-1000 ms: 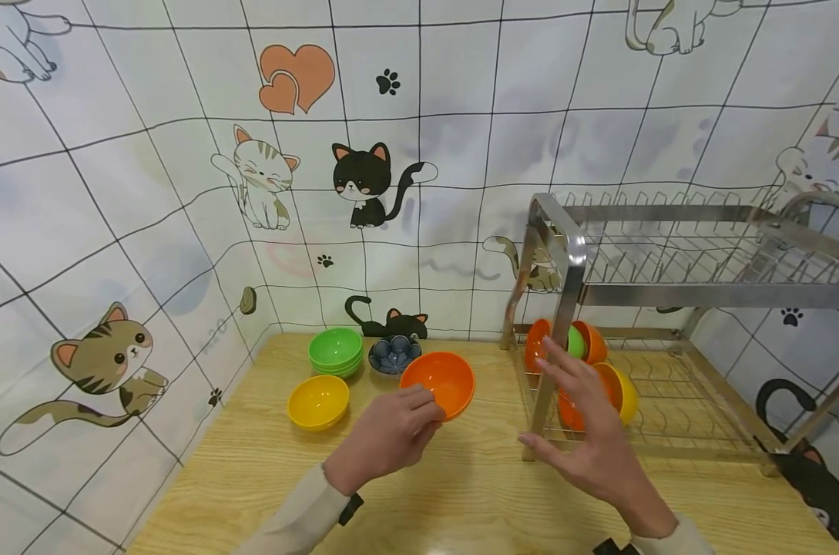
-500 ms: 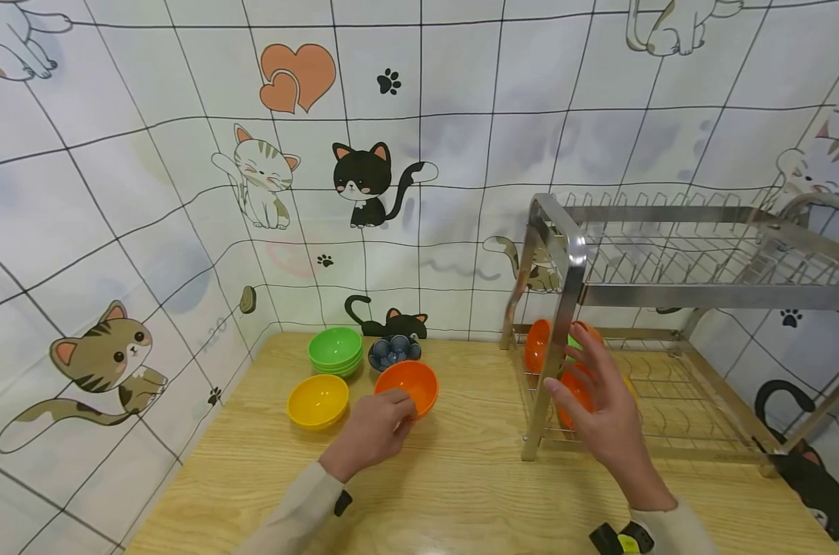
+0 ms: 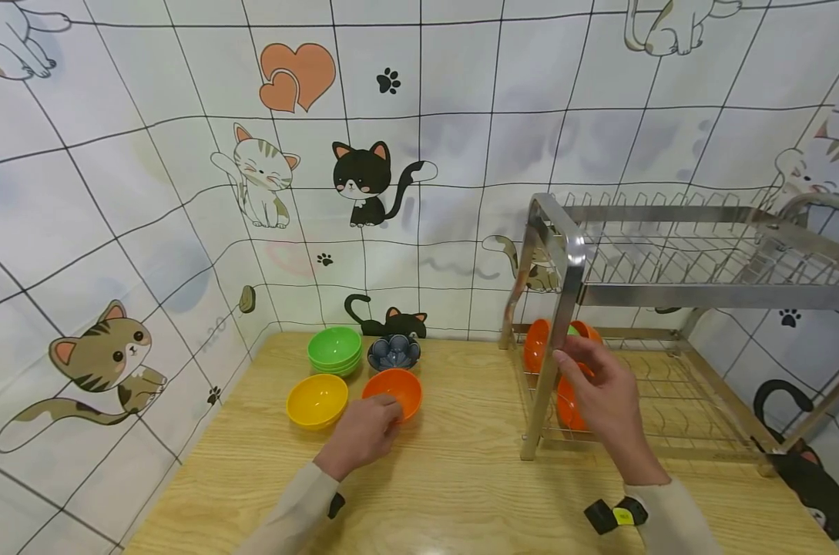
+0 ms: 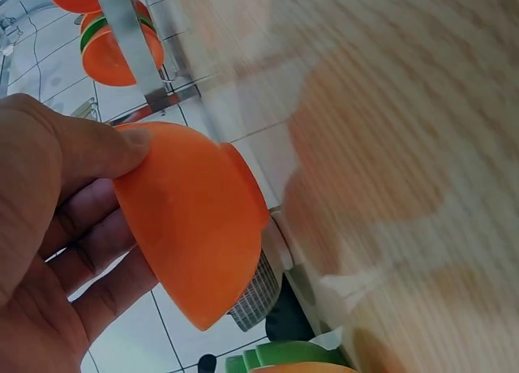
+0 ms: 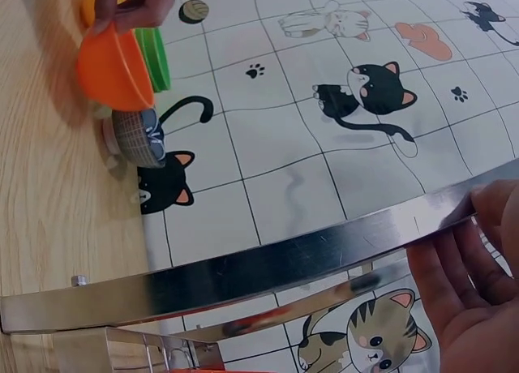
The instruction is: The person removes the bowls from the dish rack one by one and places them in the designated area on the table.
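My left hand (image 3: 365,435) pinches the near rim of an orange bowl (image 3: 400,389), thumb on its outer wall in the left wrist view. The bowl is low over the wooden table, in front of a dark blue flower-shaped bowl (image 3: 394,352); whether its base touches the table I cannot tell. Left of it stand a yellow bowl (image 3: 317,402) and a stack of green bowls (image 3: 334,348). At the right, my right hand (image 3: 609,397) holds the front left post of a metal dish rack (image 3: 545,385), thumb on one side and fingers at the other.
Several orange bowls (image 3: 572,405), one with green beside it, stand in the rack's lower tier. The rack's upper tier (image 3: 710,266) overhangs them. Cat-printed wall sheeting (image 3: 454,231) closes off the back and left of the table (image 3: 454,493).
My left hand has carried the orange bowl left and down, in front of the blue bowl. My right hand has come to the rack's post, its fingers closing from a spread pose.
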Available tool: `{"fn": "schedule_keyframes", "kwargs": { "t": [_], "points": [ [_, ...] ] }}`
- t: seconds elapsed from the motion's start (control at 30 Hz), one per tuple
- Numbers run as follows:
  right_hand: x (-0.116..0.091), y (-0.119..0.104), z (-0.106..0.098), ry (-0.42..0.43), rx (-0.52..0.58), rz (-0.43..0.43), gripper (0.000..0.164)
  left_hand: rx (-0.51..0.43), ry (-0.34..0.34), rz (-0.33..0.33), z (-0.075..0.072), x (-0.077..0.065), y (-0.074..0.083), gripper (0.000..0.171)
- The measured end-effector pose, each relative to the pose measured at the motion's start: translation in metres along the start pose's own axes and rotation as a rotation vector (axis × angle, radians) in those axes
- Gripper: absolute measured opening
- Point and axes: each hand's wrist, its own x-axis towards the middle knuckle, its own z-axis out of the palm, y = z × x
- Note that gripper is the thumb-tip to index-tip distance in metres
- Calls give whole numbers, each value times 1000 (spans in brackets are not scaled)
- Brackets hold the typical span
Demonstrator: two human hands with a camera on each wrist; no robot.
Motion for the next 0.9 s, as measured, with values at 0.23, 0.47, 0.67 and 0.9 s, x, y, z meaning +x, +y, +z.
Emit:
{"fn": "schedule_keyframes", "kwargs": {
  "t": [0.23, 0.47, 0.67, 0.9],
  "points": [
    [3, 6, -1, -38, -7, -33, 36, 4, -68, -52, 2, -6, -5, 23],
    [4, 8, 0, -46, 6, -42, 34, 12, -96, -66, 3, -8, -7, 20],
    [2, 7, 2, -44, 35, -51, 31, 9, -99, -79, 2, -9, -7, 22],
    [2, 9, 1, -49, 8, -35, 32, -41, -125, -104, -2, -9, -8, 17]
  ]
}}
